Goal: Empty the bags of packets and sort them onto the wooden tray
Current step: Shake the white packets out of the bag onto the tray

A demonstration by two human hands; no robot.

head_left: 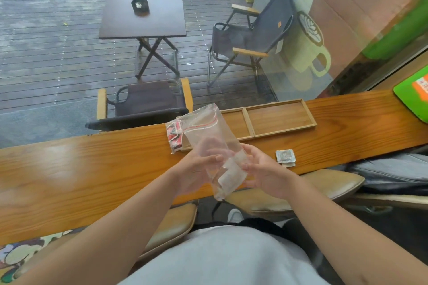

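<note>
In the head view, both hands hold a clear zip bag (214,146) above the wooden surface (92,169), just in front of the wooden tray (281,116). The left hand (196,169) and right hand (266,174) grasp its lower end, where white packets (231,174) sit. Its long axis is near upright, the red zip end pointing up and away toward the tray. A second bag with red packets (174,135) lies at the tray's left end, and loose white packets (286,157) lie in front of the tray.

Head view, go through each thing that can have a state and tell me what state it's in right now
Clear bag: held upright, white packets at its bottom.
Left hand: gripping the bag.
Right hand: gripping the bag.
Second bag: lying on counter, red packets inside.
Wooden tray: both visible compartments bare.
White packets: loose on counter.
</note>
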